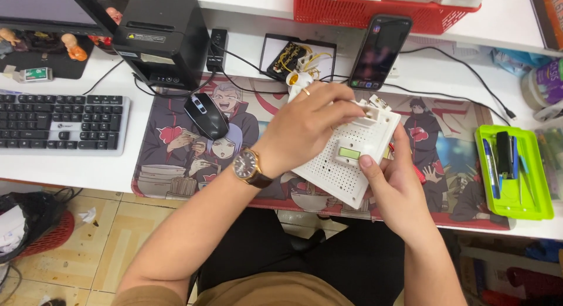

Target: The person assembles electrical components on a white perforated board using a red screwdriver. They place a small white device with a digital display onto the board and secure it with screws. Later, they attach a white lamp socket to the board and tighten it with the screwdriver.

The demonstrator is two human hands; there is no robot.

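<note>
Desk mat (176,165) — hands grip perforated panel (343,165).

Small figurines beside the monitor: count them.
3 can be told: one orange figurine on the black mat, another figurine at the far left edge, and a red-haired one behind the black printer. The monitor may hide more.

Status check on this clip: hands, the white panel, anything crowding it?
Left hand pinching parts at the perforated white panel's top edge. Right hand gripping the panel from below, thumb on its face. Mouse and phone nearby, not touching.
</note>
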